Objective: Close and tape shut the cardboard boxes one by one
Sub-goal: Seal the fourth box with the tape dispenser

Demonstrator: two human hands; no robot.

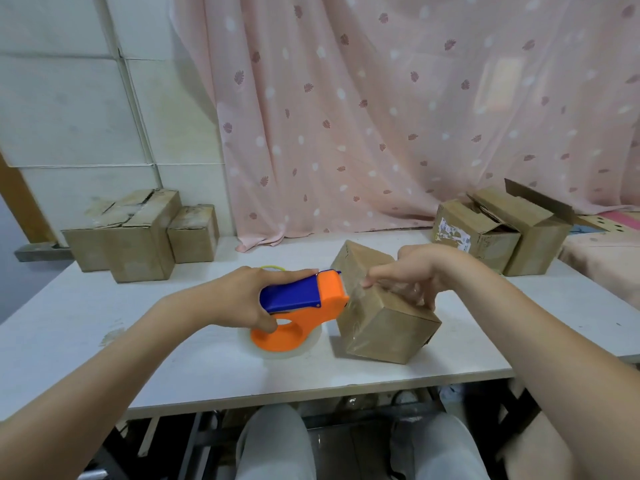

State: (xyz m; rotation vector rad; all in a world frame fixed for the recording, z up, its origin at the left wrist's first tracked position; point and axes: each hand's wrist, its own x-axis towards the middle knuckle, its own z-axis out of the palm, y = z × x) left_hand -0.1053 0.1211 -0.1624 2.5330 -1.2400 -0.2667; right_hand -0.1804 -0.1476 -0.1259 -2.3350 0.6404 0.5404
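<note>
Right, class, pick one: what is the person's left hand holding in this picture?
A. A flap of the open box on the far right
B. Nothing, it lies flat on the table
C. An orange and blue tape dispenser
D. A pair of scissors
C: the left hand grips the orange and blue tape dispenser, its front against the cardboard box that the right hand steadies on the white table.

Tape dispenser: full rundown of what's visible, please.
The tape dispenser looks like plastic: an orange body with a looped handle and a blue top plate. A roll of clear tape sits under it against the white table. It lies roughly level, its orange front end against the near edge of the closed cardboard box. The left hand grips it from above, thumb by the handle loop.
</note>
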